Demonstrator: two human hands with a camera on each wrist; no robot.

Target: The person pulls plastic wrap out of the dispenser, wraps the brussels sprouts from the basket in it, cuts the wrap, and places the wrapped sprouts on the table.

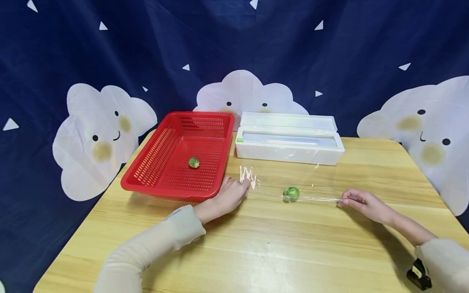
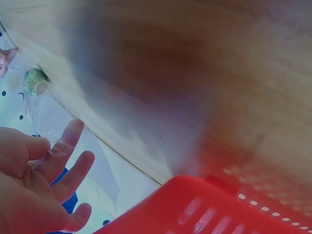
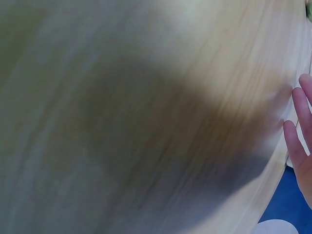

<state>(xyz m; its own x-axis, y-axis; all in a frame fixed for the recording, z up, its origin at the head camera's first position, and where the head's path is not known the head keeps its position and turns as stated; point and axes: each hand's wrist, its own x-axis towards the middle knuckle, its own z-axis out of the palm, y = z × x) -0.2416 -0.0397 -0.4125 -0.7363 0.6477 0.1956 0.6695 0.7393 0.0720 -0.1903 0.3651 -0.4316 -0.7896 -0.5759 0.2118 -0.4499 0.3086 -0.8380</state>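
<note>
A clear sheet of plastic wrap (image 1: 271, 179) stretches between my two hands, coming from the white wrap box. Its left corner is pinched between thumb and forefinger of my left hand (image 1: 231, 194), beside the red basket; the left wrist view shows the other fingers of that left hand (image 2: 46, 180) spread. My right hand (image 1: 366, 205) pinches the right end of the film's near edge. A green Brussels sprout (image 1: 291, 193) sits on the table at the film's near edge, between the hands. In the right wrist view only some fingers of the right hand (image 3: 301, 131) show.
A red perforated basket (image 1: 176, 189) stands at the left with another Brussels sprout (image 1: 193, 162) inside. Behind the film lies the white wrap box (image 1: 289, 151), its lid raised. All rest on a wooden table (image 1: 278, 252) before a dark blue cloud-patterned curtain (image 1: 282, 44).
</note>
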